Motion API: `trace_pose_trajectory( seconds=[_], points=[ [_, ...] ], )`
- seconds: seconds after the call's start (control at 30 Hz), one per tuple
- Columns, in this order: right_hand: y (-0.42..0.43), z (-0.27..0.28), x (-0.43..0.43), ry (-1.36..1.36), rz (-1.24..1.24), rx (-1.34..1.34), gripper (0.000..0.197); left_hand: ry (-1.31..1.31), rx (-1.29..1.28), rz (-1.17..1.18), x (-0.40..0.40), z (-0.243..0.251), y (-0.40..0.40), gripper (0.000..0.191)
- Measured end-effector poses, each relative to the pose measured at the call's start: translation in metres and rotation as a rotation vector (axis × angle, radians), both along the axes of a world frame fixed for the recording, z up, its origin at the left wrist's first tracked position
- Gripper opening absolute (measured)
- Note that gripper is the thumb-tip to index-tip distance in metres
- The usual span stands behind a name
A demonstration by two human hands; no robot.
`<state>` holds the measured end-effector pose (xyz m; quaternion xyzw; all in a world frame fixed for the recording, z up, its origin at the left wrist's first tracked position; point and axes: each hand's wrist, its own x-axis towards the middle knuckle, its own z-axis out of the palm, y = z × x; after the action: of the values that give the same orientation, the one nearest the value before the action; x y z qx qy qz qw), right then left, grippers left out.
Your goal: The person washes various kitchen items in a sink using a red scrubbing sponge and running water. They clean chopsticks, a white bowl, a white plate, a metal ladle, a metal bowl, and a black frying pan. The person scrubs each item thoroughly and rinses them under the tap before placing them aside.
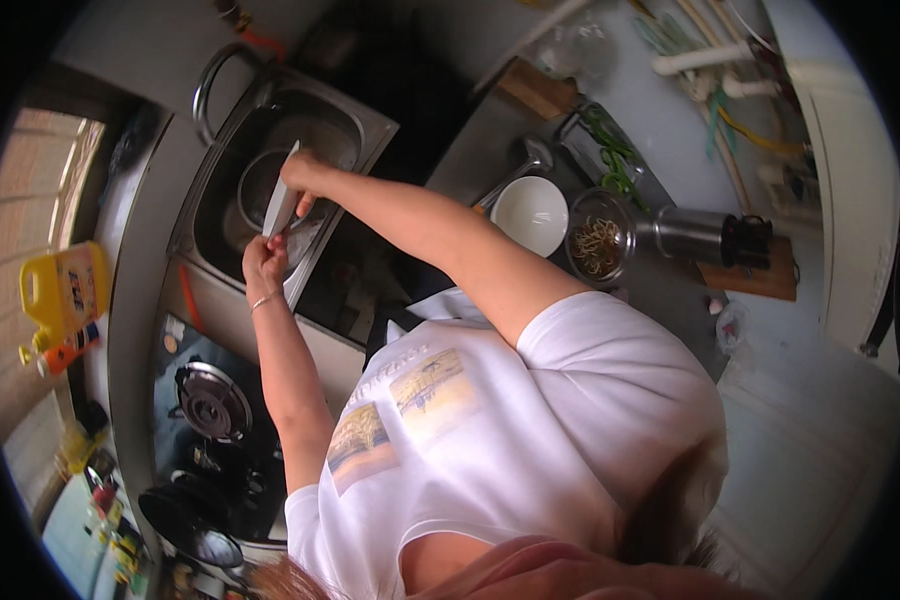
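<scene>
Both my hands are over a stainless steel sink (381, 135). Between them is a kitchen knife (278, 210) with a broad pale blade, slanting upward with its tip toward the far side of the sink. My left hand (265, 262), a bracelet at its wrist, grips the knife's near end; the handle is hidden in the hand. Farther up, my right hand (309, 180) is curled against the blade, its fingers partly hidden. Beneath the blade, a round basin (243, 187) sits in the sink. A curved metal faucet (204, 94) rises at the sink's left corner.
Right of my arm, the counter holds a white bowl (529, 216), a bowl of sprouts (596, 246), a tray of green peppers (613, 154) and a ladle (538, 153). At left are a gas burner (211, 401), a dark wok (184, 506) and a yellow jug (67, 281) on the windowsill.
</scene>
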<state>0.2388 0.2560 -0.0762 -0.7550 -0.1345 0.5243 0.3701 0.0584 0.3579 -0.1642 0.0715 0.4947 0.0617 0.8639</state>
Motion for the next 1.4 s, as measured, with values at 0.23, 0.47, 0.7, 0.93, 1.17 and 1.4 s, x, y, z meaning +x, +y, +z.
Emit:
trace_pose_trajectory(
  seconds=[0.23, 0.47, 0.7, 0.93, 1.17, 1.4],
  points=[
    [-0.182, 0.022, 0.01, -0.126, -0.235, 0.128, 0.035, -0.187, 0.87, -0.394, 0.046, 0.122, -0.11, 0.033],
    [-0.399, 0.076, -0.006, -0.147, -0.64, 0.134, 0.029, -0.473, 1.004, -0.985, 0.103, 0.159, -0.243, 0.021],
    [-0.473, 0.036, -0.076, -0.042, -0.91, 0.058, 0.028, -0.428, 1.487, -1.445, 0.117, 0.104, -0.304, 0.032],
    [-0.467, -0.004, -0.105, 0.012, -0.922, 0.222, 0.036, -0.402, 1.441, -1.404, 0.122, 0.097, -0.307, 0.026],
    [-0.476, -0.051, -0.084, -0.09, -1.344, 0.138, 0.06, -0.369, 1.318, -1.341, 0.136, 0.105, -0.31, 0.022],
    [-0.475, -0.049, -0.066, -0.114, -1.533, 0.329, 0.071, -0.346, 1.324, -1.357, 0.145, 0.091, -0.311, 0.033]
  ],
)
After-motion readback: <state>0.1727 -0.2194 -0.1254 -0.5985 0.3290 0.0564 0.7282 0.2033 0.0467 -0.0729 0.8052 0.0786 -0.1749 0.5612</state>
